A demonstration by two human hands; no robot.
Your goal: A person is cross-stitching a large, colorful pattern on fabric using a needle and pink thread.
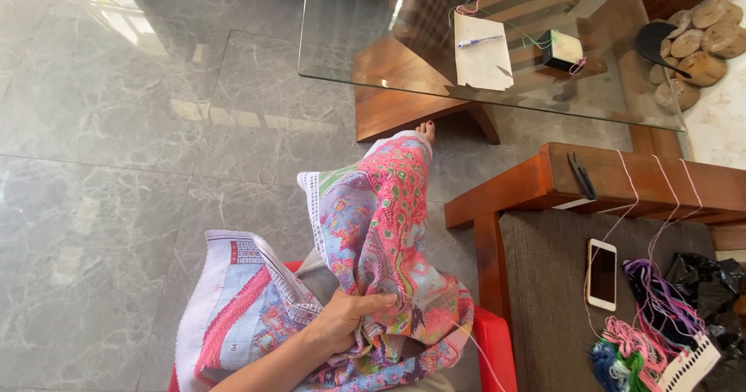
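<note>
Right now the embroidered cloth (373, 236) lies draped over the person's lap and leg, its folds pinched in the left hand (346, 318). Right hand out of view. Nearby, coloured threads (649, 334) and a phone (602, 274) rest on the sofa (544, 299).

A large piece of embroidered cloth (373, 236) lies draped over the person's lap, running from about six o'clock up toward twelve. It is crumpled and folded, thickly stitched in pink, light blue, green and red patterns. Its white gridded edge shows at about eight o'clock. A thin thread trails from it toward five o'clock.
</note>
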